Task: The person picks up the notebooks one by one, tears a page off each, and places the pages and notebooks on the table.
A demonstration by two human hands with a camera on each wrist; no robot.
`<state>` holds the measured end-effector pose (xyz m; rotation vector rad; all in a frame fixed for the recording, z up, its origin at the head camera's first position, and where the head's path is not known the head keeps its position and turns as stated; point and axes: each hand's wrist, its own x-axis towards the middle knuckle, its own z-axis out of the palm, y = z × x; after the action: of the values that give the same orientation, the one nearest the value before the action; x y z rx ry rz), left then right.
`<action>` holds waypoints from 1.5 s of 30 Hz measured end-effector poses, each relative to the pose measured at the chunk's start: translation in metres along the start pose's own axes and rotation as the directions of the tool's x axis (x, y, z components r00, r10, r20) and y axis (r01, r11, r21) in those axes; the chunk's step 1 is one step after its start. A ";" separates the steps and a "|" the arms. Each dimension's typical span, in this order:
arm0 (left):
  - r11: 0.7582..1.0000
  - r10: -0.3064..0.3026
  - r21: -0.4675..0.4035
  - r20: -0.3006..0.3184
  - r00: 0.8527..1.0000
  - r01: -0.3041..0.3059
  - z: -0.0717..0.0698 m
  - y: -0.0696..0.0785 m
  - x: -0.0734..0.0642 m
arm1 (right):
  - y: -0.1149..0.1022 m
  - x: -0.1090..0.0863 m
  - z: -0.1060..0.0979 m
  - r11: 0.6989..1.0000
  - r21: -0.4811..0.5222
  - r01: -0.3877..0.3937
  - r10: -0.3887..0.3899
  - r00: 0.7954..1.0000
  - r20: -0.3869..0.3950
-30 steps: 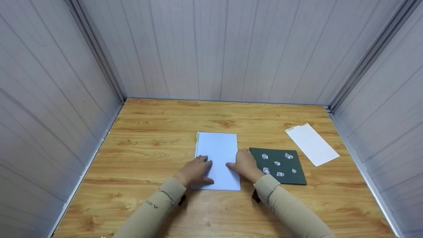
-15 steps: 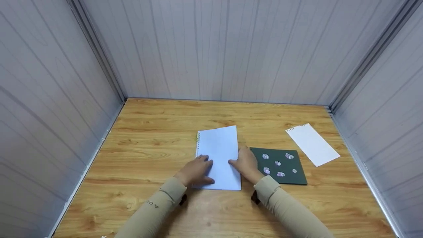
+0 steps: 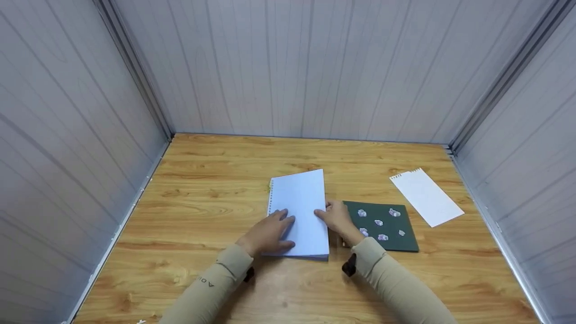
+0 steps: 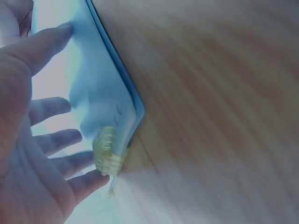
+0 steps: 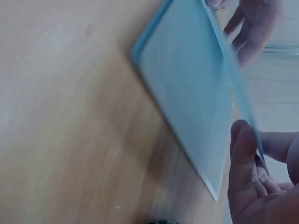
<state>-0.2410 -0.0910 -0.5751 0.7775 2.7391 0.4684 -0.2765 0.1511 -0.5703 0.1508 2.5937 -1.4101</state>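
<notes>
left hand (image 3: pixel 266 234) rests on notebook (image 5: pixel 182 88), fingers (image 4: pixel 60 140) spread; right hand (image 3: pixel 337 218) pinches a raised page (image 3: pixel 299 193). dark green booklet (image 3: pixel 390 225) near; its small purple motifs (image 3: pixel 379 222), perhaps flowers.

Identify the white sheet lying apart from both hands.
The loose sheet at far right; the left hand rests on the notebook page, which the right hand pinches.

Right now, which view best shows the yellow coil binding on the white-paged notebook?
Left wrist: the yellow coil binding is large, its loops visible, beside the left hand. Head: only a faint yellowish trace at the notebook's upper left edge. Right wrist: a small yellow patch beyond the raised white sheet.
</notes>
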 end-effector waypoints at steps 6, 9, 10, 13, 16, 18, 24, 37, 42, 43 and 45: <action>0.997 0.077 0.002 -0.063 0.995 -0.077 0.000 0.014 -0.007 | -0.007 0.002 -0.005 0.988 0.143 -0.062 0.061 0.998 0.006; 0.996 0.089 0.031 -0.067 0.994 -0.087 -0.001 0.023 -0.010 | -0.011 0.002 -0.006 0.976 0.207 -0.061 0.060 0.998 0.011; 0.995 0.090 0.043 -0.070 0.993 -0.087 -0.001 0.026 -0.011 | -0.012 0.003 -0.006 0.972 0.226 -0.064 0.062 0.998 0.016; 0.995 0.087 0.066 -0.085 0.993 -0.081 -0.002 0.032 -0.014 | -0.016 0.003 -0.008 0.958 0.281 -0.061 0.052 0.998 0.039; 0.996 0.081 0.048 -0.117 0.990 -0.076 -0.003 0.034 -0.016 | -0.019 0.004 -0.010 0.932 0.357 -0.058 0.040 0.997 0.060; 0.997 0.080 0.013 -0.154 0.985 -0.079 -0.003 0.036 -0.017 | -0.019 0.005 -0.010 0.909 0.415 -0.049 0.027 0.998 0.058; 0.985 0.076 -0.116 -0.356 0.931 -0.124 0.001 0.034 -0.020 | -0.009 0.010 -0.005 0.850 0.527 0.002 0.006 1.000 -0.012; 0.924 -0.065 -0.344 -0.571 0.818 -0.166 -0.003 0.028 -0.036 | 0.017 0.001 0.011 0.891 -0.284 0.354 -0.260 0.911 0.320; 0.875 -0.129 -0.441 -0.611 0.781 -0.200 -0.019 0.028 -0.046 | 0.014 -0.002 0.012 0.804 -0.427 0.413 -0.231 0.880 0.415; 0.864 -0.153 -0.466 -0.606 0.781 -0.192 -0.023 0.028 -0.048 | 0.014 -0.003 0.013 0.801 -0.433 0.412 -0.225 0.879 0.420; 0.838 -0.212 -0.523 -0.575 0.790 -0.156 -0.033 0.027 -0.053 | 0.013 -0.003 0.013 0.803 -0.438 0.404 -0.212 0.881 0.424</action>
<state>-0.1952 -0.1056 -0.5267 0.4673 2.8747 1.6829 -0.2694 0.1468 -0.5870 -0.5863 2.6383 -0.6623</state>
